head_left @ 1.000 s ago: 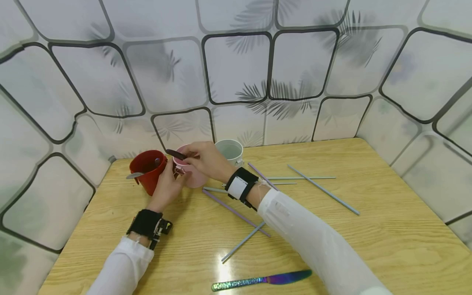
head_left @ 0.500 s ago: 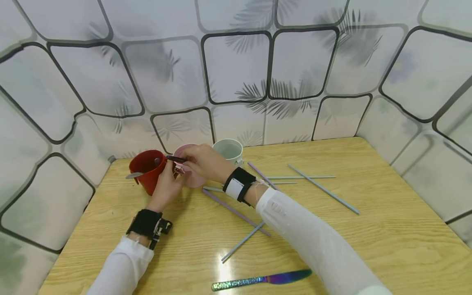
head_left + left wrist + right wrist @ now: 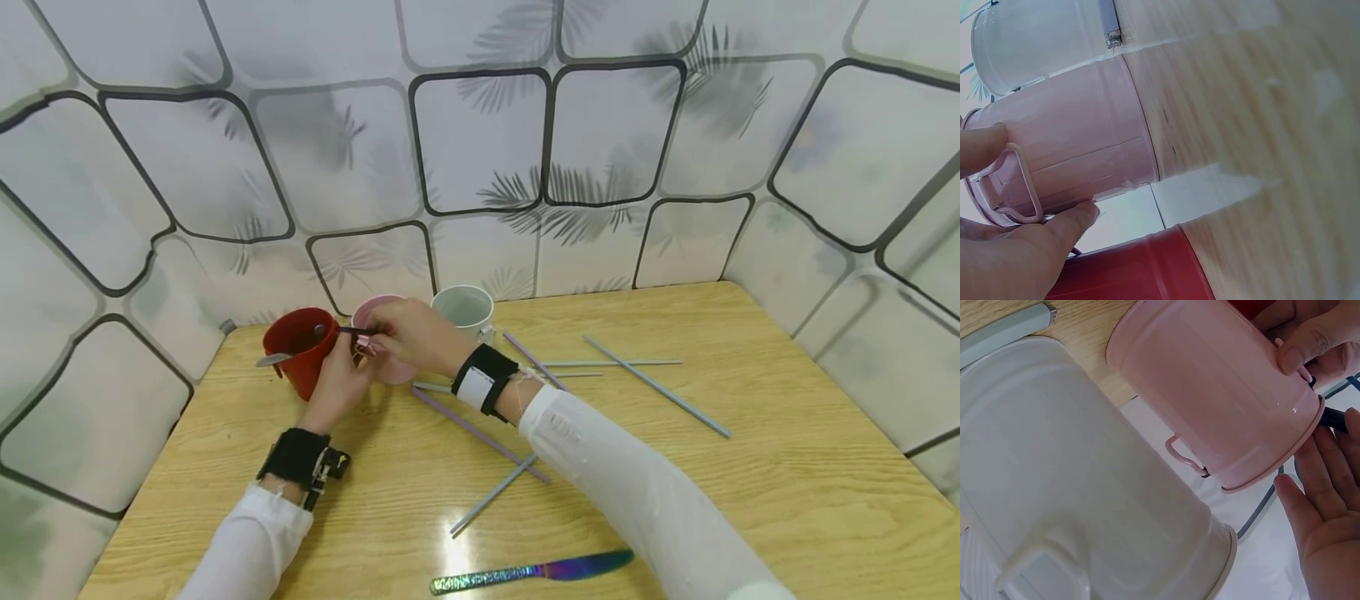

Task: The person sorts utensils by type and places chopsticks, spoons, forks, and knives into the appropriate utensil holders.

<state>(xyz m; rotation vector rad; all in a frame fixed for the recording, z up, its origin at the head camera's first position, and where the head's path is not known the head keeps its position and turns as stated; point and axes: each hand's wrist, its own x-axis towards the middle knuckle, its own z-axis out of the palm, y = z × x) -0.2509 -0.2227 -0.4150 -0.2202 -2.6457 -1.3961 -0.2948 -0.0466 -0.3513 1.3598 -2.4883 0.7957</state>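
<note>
Three small buckets stand in a row at the far left of the wooden table (image 3: 750,467), close to the patterned wall: a red bucket (image 3: 300,350), a pink bucket (image 3: 390,362) in the middle and a white bucket (image 3: 467,307) to its right. None of them shows any readable writing, brand or label in any view. The left hand (image 3: 339,379) rests against the near side of the pink bucket, its thumb and a fingertip touching the wall on either side of the thin wire handle loop, as the left wrist view shows; its fingers lie fairly straight rather than wrapped around. The right hand (image 3: 411,333) hovers over the pink bucket's rim and pinches a dark slim utensil (image 3: 351,330) between thumb and fingers, the utensil lying roughly level and pointing toward the red bucket. A silvery spoon (image 3: 272,358) sticks out of the red bucket over its left edge. Several grey and lilac straws (image 3: 660,387) lie scattered on the table to the right of the buckets, some passing under the right forearm. An iridescent knife (image 3: 534,570) with a glittery handle lies near the front edge. Both wrists wear black straps over white sleeves.
</note>
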